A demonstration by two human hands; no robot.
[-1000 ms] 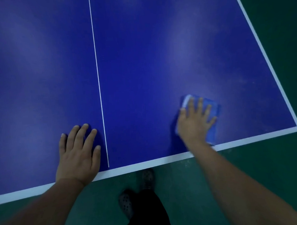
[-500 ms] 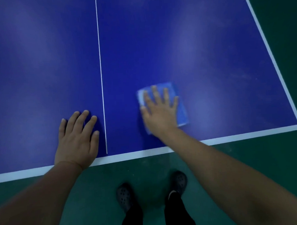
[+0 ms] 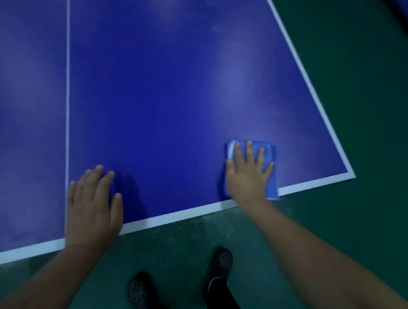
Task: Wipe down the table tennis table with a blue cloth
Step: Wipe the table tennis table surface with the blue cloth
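Two hands flat | right hand fingers straight, pressing blue cloth beneath | left hand on table

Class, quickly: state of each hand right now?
Left hand: open, flat on the table.
Right hand: open, pressing the cloth.

Indoor sports hall or table tennis room indicated: blue table tennis table marked with white edge lines and centre line; green sports flooring seen around it; dim lighting noted
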